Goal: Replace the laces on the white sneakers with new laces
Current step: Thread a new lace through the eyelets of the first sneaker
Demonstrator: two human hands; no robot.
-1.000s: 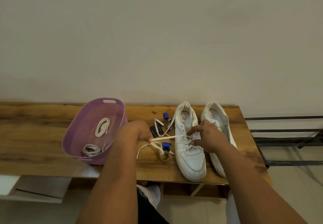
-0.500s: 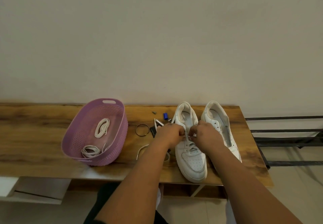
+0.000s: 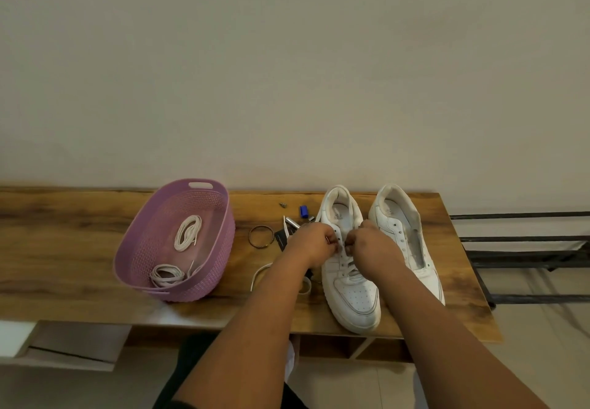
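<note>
Both hands (image 3: 346,247) pinch lace at left sneaker (image 3: 349,276) eyelets — purple basket (image 3: 178,242) alongside.

Insole prints inside left sneaker (image 3: 338,216) and right sneaker (image 3: 389,211): small grey marks, too blurred to read. No other writing legible.

basket (image 3: 223,217) left of 2 sneakers (image 3: 351,293)

A twisted metal ring bracelet (image 3: 261,237) lies on the wooden table (image 3: 64,249) midway along. Nearer the far edge sit a small blue cap (image 3: 303,211), a tiny metal screw (image 3: 283,205) and a short silver tube (image 3: 291,221).
</note>
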